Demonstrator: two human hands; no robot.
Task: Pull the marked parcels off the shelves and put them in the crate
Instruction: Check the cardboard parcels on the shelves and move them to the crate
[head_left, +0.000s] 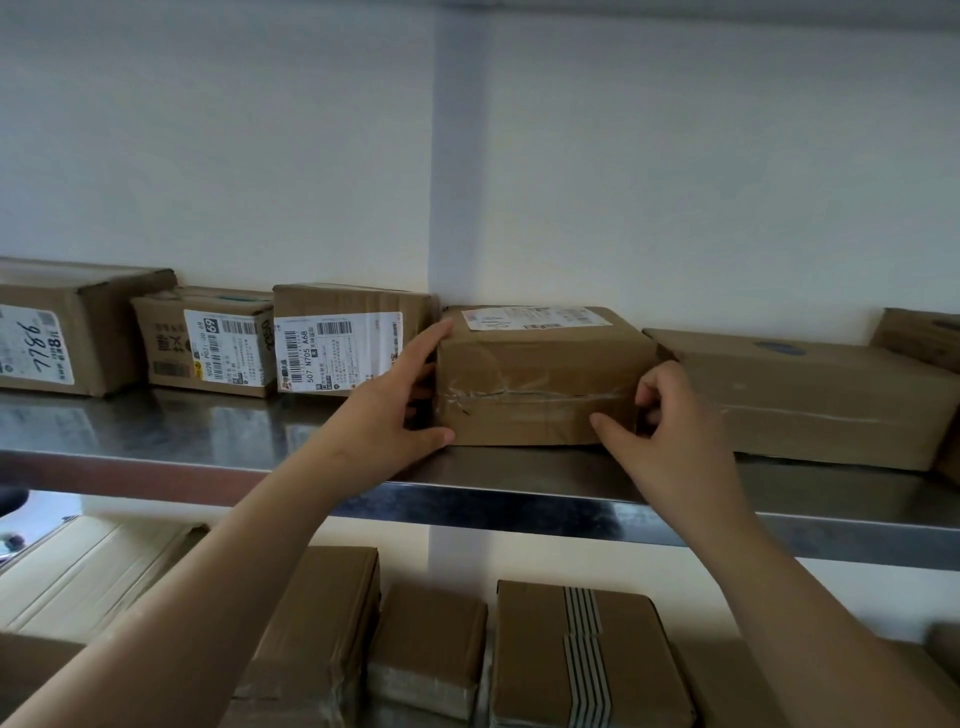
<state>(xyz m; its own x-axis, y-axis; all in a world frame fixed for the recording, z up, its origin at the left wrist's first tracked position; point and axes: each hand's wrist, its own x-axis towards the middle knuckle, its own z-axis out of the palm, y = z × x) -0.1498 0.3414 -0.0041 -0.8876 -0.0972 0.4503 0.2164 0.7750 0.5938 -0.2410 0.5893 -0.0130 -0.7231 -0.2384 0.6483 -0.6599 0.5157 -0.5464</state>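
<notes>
- Up on the steel shelf (208, 431), our two hands bracket one taped parcel (540, 379) with a white label on its top.
- Our left hand (400, 410) presses its left end, fingers along the side, thumb at the lower front corner.
- Our right hand (670, 421) grips its right end, fingers curled round the corner, thumb on the front.
- Labelled boxes (332, 343) sit just left; a long box (800, 395) lies just right.

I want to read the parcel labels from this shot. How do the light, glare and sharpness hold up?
Head view: soft, even light; the steel shelf mirrors the boxes dully; wide-angle bending bows its front edge; the label on top of the parcel held between the left hand and right hand is foreshortened and unreadable.
</notes>
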